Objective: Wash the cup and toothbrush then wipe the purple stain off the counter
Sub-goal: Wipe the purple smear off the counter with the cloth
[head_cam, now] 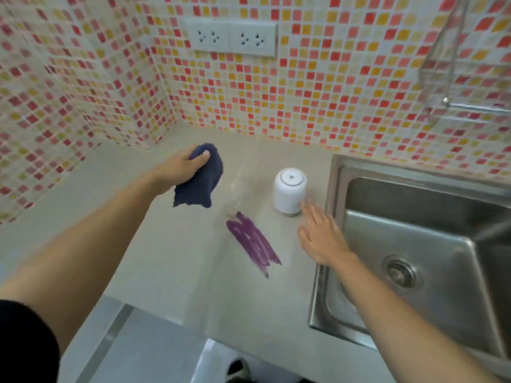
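A white cup stands upside down on the grey counter, just left of the sink. A purple stain streaks the counter in front of the cup. My left hand grips a dark blue cloth and holds it in the air, up and left of the stain. My right hand hovers flat with straight fingers between the stain and the sink rim, fingertips close to the cup's base. No toothbrush is in view.
A steel sink with a drain fills the right side. Mosaic tile walls close the back and left, with a double socket. A wire rack hangs at the upper right. The counter's front edge runs below.
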